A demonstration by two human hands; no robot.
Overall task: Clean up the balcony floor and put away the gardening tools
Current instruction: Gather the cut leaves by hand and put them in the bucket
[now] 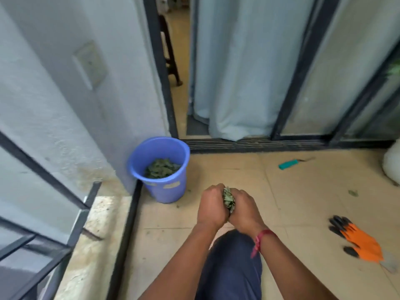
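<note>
A bunch of green leaves [229, 199] is squeezed between my two hands above the tiled floor. My left hand [212, 205] curls round it from the left and my right hand [243, 207] from the right. A blue bucket [171, 190] stands to the left in the corner by the wall, with leaves [162, 168] lying in its bottom. Orange and black gardening gloves [359, 240] lie on the floor at the right. A tool with a teal handle [287, 164] lies near the door track. One loose leaf [352, 193] sits on the tiles.
A sliding door track [255, 144] runs behind the bucket, with a pale curtain [238, 72] and an open gap into the room. A metal railing [54, 234] and stone ledge border the left. A white sack [392, 165] stands at the right edge.
</note>
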